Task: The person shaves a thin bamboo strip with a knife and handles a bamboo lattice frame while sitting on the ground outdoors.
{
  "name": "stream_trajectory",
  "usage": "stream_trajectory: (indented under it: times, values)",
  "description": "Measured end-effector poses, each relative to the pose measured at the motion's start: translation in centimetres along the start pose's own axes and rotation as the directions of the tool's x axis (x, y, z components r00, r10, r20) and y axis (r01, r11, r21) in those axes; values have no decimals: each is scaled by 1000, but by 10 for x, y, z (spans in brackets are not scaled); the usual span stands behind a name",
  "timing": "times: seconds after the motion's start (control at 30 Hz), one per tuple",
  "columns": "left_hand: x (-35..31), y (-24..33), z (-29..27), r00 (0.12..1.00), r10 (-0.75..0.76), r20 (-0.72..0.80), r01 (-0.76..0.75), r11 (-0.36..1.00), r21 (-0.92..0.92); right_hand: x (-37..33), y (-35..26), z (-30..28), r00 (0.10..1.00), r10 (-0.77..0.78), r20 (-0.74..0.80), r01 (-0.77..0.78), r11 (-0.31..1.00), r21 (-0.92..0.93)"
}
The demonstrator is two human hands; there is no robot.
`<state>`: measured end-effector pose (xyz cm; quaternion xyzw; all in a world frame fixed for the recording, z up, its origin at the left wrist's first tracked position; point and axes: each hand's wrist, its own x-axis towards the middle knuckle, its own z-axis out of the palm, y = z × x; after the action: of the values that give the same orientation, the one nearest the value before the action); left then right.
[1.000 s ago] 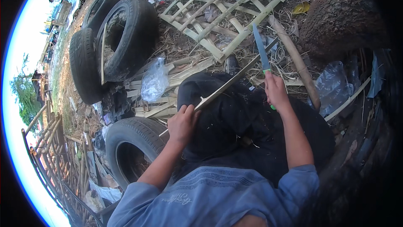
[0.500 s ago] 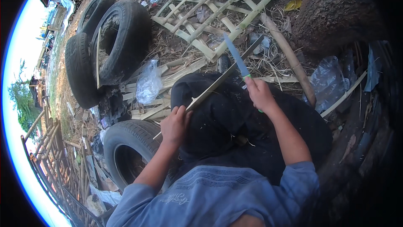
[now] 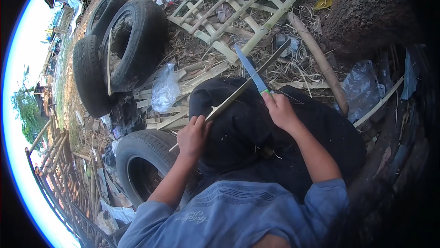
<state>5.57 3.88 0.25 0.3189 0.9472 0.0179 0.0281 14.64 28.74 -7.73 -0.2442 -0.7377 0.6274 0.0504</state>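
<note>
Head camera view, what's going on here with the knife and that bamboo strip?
A person sits outdoors with dark cloth over the lap. The left hand grips a long thin bamboo strip near its lower end, so it slants up to the right. The right hand holds a green-handled knife, blade laid across the strip. Old tyres lie to the left and a bamboo lattice lies on the ground ahead.
</note>
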Motion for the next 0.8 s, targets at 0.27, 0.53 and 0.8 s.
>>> stream_trajectory:
  times: [0.27, 0.53, 0.8]
  values:
    - [-1, -3, 2, 1000, -10, 29, 9, 1000, 8, -3, -1, 2, 998, 27, 63, -32, 996, 88]
    - [1, -2, 4, 1000, 15, -27, -15, 1000, -1, -6, 9, 13, 987, -146, 73, 142, 988, 56]
    - [2, -3, 7, 998, 33, -55, -35, 999, -29, -18, -8, 26, 983, -158, 91, 150, 985, 88]
